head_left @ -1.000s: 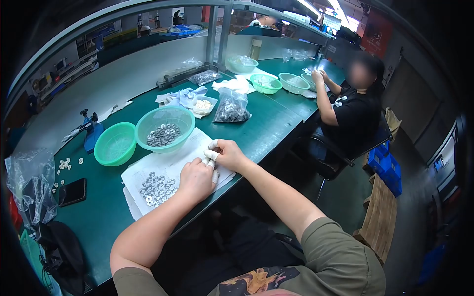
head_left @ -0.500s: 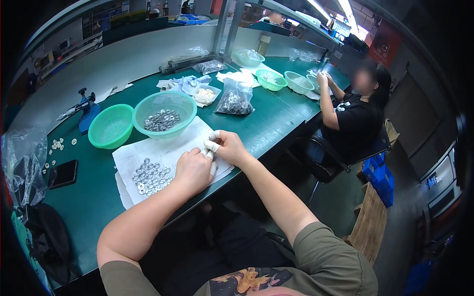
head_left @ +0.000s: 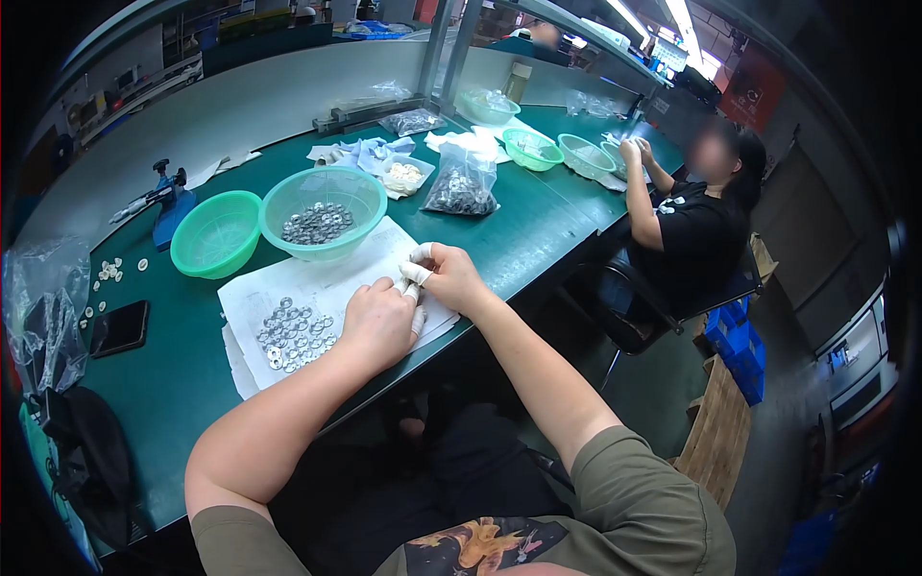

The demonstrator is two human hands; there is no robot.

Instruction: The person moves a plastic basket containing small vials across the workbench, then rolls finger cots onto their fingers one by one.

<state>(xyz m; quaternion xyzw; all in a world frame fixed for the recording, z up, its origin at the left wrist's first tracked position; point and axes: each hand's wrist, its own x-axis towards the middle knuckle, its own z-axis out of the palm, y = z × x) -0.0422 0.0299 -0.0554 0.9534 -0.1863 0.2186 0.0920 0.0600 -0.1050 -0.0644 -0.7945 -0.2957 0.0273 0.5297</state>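
Observation:
My left hand (head_left: 382, 322) and my right hand (head_left: 449, 276) meet over the right side of the white paper sheets (head_left: 360, 257). Both have pale covers on some fingertips, and their fingers are pinched together. Whatever lies between them is too small or hidden to make out. Left of my left hand, several round metal pieces (head_left: 291, 331) are spread on the paper. Just beyond the paper, a pale green bowl (head_left: 370, 213) holds a pile of similar metal pieces (head_left: 317, 224). A brighter green bowl (head_left: 213, 252) stands to its left.
A plastic bag of metal parts (head_left: 463, 187) and a small tub of white pieces (head_left: 403, 179) stand farther back. At left are a phone (head_left: 120, 328), a blue tool (head_left: 173, 216) and clear plastic (head_left: 46, 298). A co-worker (head_left: 701, 226) sits at right, beside more green bowls (head_left: 533, 151).
The view has shifted, so the table and bowls sit slightly differently in the picture. My hands stay together over the paper with only slight finger movement.

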